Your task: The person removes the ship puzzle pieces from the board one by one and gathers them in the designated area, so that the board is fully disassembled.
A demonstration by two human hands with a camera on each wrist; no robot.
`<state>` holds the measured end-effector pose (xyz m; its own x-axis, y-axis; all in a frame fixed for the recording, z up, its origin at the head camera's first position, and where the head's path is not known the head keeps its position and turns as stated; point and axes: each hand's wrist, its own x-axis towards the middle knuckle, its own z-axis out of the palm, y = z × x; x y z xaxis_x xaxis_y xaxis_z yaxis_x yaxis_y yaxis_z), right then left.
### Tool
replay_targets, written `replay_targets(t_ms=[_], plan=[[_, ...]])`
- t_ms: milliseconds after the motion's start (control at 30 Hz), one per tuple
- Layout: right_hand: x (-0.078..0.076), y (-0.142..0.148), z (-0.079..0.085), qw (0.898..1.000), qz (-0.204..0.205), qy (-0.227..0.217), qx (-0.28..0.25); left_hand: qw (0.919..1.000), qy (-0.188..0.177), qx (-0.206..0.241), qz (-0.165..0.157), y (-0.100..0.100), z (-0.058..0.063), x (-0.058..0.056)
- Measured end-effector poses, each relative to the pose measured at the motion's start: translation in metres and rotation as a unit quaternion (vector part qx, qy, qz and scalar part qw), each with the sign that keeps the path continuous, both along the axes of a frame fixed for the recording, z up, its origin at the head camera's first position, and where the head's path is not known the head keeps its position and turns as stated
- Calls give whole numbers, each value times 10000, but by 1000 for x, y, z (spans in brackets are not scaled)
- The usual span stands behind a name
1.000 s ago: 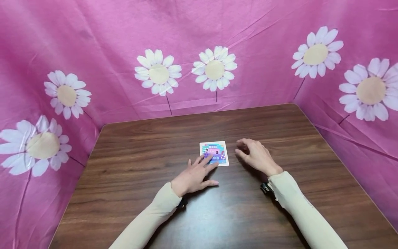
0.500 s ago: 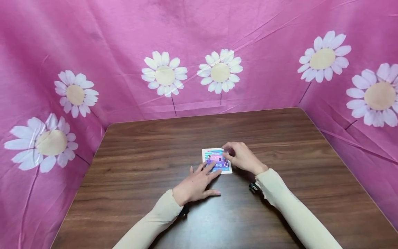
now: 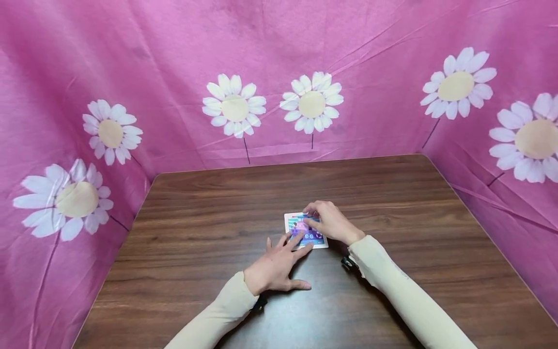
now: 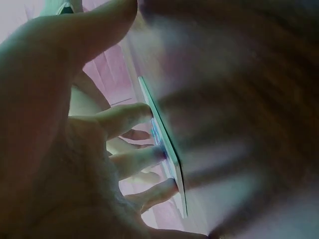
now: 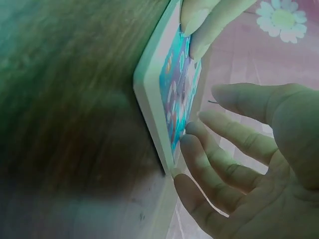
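Observation:
A flat square picture board (image 3: 310, 236) with a white border and a purple-and-blue boat picture lies on the table. My left hand (image 3: 274, 270) rests its spread fingers on the board's near left part, its thumb out to the side. In the left wrist view, fingertips press on the face of the board (image 4: 172, 157). My right hand (image 3: 334, 224) is over the board's far right part, fingers bent loosely. The right wrist view shows its fingertips at the face and edge of the board (image 5: 172, 97), the thumb apart from them. The hands hide parts of the picture.
The brown wood-grain table (image 3: 209, 208) reaches back to a pink cloth (image 3: 174, 58) printed with white daisies. The cloth hangs along the back and both sides. Dark straps show at both wrists, below pale sleeves (image 3: 392, 276).
My right hand has moved left from beside the board to over its far right part. The left hand has stayed on the board. The head view has shifted slightly.

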<state>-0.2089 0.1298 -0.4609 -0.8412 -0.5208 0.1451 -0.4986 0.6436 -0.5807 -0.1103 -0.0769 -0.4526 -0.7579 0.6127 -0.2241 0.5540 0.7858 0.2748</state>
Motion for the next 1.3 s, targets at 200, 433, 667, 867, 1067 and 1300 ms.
replay_targets(t_ms=[200,433,667,867,1067,1300], plan=[[0,-8,-4,9999,131,21,108,10000,-19,-18,-6,0,-3,2],[-2,-16,-4,9993,363,39,75,10000,53,-1,-22,1,-3,0],[-12,-18,-2,9994,323,-10,86,9997,224,-25,-85,2,1,-5],[-12,-19,-5,9997,239,-57,96,9994,284,-141,-118,2,0,-4],[-9,-23,-7,9998,192,32,110,9993,325,-177,-104,1,-2,-1],[-11,-26,-8,9997,118,-91,-216,9994,309,-149,-64,-1,-3,-1]])
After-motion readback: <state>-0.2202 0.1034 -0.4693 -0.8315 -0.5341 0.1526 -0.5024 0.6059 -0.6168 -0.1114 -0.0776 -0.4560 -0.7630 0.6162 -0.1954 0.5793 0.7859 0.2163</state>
